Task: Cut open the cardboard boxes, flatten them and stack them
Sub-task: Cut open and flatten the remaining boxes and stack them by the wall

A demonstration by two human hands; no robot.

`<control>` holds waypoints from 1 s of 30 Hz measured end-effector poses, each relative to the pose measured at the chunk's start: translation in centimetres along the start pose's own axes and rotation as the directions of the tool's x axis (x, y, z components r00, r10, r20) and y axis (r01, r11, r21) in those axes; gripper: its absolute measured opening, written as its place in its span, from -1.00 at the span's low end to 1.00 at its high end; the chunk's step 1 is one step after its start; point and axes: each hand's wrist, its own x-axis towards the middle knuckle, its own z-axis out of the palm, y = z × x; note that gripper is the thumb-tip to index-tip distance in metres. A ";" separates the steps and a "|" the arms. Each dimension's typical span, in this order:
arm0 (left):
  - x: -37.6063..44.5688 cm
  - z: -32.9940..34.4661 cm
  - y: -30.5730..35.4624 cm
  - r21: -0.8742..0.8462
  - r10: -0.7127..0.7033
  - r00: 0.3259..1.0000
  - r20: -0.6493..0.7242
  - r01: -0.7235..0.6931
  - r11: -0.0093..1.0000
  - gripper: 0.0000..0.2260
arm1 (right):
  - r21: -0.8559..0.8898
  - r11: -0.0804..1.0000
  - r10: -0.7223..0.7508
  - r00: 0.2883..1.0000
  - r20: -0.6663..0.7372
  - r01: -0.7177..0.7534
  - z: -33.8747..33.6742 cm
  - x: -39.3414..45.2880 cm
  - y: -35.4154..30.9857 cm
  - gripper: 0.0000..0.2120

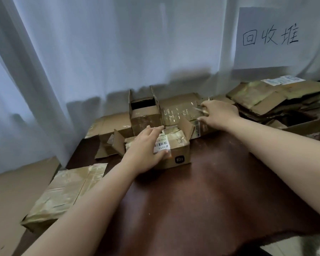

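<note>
A small cardboard box (180, 154) with a black logo and a barcode label stands near the middle of the brown table (220, 191). My left hand (146, 145) lies on its top, fingers spread and slightly curled over the label. Behind it stands an open box (144, 115) with raised flaps, and a taped box (179, 109) lies to its right. My right hand (218, 113) reaches onto that taped box, and its fingertips touch a small object that I cannot make out. A stack of flattened boxes (273, 100) lies at the back right.
A flat taped carton (67, 191) hangs over the table's left edge. More flattened cardboard (107, 126) lies behind the small box at the left. White curtains hang behind the table, with a paper sign (270, 37) bearing handwritten characters above the stack.
</note>
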 end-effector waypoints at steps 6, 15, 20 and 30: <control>4.9 0.9 -1.4 -0.019 0.107 0.994 0.032 -0.106 0.994 -0.29 | -0.094 0.993 -0.066 0.993 0.101 0.076 2.0 6.6 -0.3 -0.23; 4.4 0.9 -1.1 0.056 0.097 0.993 0.061 -0.100 0.993 -0.25 | 0.107 0.992 -0.037 0.974 -0.223 0.062 -1.5 7.6 0.5 -0.68; 3.2 0.1 0.5 0.048 0.038 0.999 0.028 -0.039 0.998 -0.19 | 0.208 0.977 0.062 0.867 -0.495 0.048 -7.5 4.7 0.6 -0.69; 1.4 -9.3 6.7 -0.312 -0.036 0.901 -0.431 -0.111 0.943 0.14 | 0.294 0.902 -0.090 0.802 -0.591 0.317 -18.9 -3.4 -0.5 -0.71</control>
